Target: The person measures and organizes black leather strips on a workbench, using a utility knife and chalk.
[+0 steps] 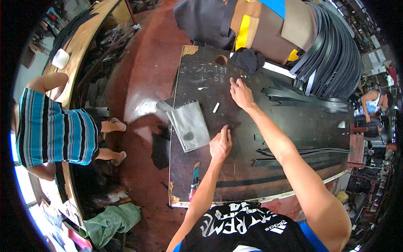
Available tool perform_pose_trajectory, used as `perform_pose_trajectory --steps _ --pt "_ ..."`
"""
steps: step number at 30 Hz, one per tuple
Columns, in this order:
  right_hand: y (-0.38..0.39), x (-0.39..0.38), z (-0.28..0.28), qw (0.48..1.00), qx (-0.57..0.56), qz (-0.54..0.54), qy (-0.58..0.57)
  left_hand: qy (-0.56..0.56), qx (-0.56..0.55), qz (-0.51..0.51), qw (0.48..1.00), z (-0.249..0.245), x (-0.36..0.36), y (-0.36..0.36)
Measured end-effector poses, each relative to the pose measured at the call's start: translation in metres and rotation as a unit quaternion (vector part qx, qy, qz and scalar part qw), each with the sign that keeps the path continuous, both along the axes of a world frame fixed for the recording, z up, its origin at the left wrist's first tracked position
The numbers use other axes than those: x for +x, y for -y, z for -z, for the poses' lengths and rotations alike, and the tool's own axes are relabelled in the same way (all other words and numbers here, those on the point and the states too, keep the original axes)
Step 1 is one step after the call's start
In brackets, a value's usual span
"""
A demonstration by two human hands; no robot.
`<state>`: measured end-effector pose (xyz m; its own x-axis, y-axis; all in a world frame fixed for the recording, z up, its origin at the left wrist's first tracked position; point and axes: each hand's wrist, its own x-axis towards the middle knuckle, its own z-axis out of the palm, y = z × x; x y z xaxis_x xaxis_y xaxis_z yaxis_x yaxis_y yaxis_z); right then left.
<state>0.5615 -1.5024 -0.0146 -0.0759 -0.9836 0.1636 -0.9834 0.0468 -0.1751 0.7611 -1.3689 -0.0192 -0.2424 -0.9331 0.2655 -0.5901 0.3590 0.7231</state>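
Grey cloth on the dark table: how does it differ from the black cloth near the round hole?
Pose: the grey cloth lies flat in layers, while the black cloth is crumpled into a heap.
Look: the grey cloth is pale with a dark patch, while the black cloth is dark all over.
Place: the grey cloth is beside the left hand; the black cloth lies beyond the right hand.
Shared: both lie on the table.

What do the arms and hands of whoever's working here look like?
These are a person's bare arms. The left hand and right hand wear no gloves, and no watch shows. The black top has white lettering and blue edging.
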Motion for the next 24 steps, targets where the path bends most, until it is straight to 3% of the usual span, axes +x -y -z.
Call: perform_pose_trajectory --steps 10,13,18,24 --pt "0.000 0.001 -0.011 0.998 0.053 0.008 0.034 0.016 0.018 0.010 1.000 -0.001 0.002 0.000" --pt "0.010 -0.008 -0.013 0.999 0.017 -0.017 0.035 0.007 0.025 0.010 1.000 -0.003 0.001 0.001" --pt "0.051 -0.026 -0.010 0.994 0.080 0.007 0.070 0.000 -0.009 -0.001 1.000 -0.002 -0.001 0.001" --pt "0.063 -0.027 -0.015 0.991 0.113 -0.044 0.050 0.031 -0.010 -0.003 0.999 -0.001 -0.001 0.001"
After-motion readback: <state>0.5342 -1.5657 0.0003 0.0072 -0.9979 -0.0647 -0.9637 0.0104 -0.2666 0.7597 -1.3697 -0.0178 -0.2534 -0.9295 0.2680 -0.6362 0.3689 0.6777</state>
